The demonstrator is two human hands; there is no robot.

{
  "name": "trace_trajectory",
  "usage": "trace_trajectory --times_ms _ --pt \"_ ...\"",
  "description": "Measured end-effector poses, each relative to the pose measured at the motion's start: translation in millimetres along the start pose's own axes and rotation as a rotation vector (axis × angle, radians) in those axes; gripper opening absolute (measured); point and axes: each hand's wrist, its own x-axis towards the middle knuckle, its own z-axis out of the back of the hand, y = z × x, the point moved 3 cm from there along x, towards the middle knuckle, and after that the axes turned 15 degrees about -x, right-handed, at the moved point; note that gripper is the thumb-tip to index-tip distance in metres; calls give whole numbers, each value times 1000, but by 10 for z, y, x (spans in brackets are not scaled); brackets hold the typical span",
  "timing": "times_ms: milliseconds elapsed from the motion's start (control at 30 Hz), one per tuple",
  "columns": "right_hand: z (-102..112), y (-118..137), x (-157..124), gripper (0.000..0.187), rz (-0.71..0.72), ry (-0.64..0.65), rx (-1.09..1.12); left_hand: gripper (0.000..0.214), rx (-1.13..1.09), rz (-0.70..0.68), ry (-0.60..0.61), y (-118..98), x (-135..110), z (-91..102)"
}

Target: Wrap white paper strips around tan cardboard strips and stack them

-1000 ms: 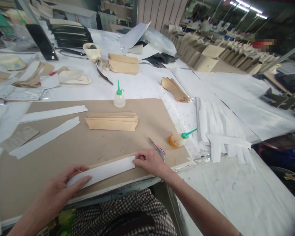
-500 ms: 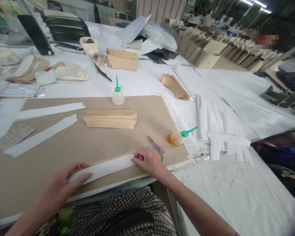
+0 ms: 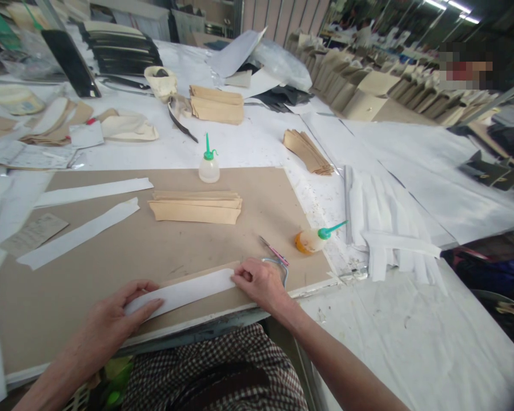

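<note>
A long white strip point(image 3: 197, 291) lies near the front edge of the brown board, with a tan edge showing along its far side. My left hand point(image 3: 115, 311) grips the strip's left end between thumb and fingers. At the other end, my right hand point(image 3: 259, 281) pinches the strip's tip, fingers curled. Just beyond my right hand are a pink pen-like tool point(image 3: 276, 253) and a bent light-blue wire piece point(image 3: 286, 275), partly hidden by the hand. A stack of tan strips point(image 3: 195, 212) lies farther back on the board.
A bottle of orange liquid point(image 3: 310, 242) lies tilted at the board's right; a clear bottle point(image 3: 208, 170) stands at its back. White strips point(image 3: 85, 234) lie at left, more white strips point(image 3: 381, 211) at right. Tan pieces point(image 3: 306, 151) and a phone point(image 3: 71, 64) are behind.
The view has shifted slightly, so things sit a little farther right in the picture. Both hands keep their hold on the white strip, with no other clear movement.
</note>
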Motion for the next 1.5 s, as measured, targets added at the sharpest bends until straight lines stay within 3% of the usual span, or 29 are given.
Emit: trace_trajectory --times_ms 233,500,767,1500 --pt "-15 2 -15 14 -5 -33 -38 54 -61 39 15 15 -6 36" --pt "-19 -40 27 26 36 -54 24 49 -402 108 20 -26 -147 270" --pt "-68 -100 64 45 -54 2 4 31 -223 28 -138 119 -91 299" --pt "-71 -84 62 46 -100 17 -25 24 -52 1 -175 72 -108 285"
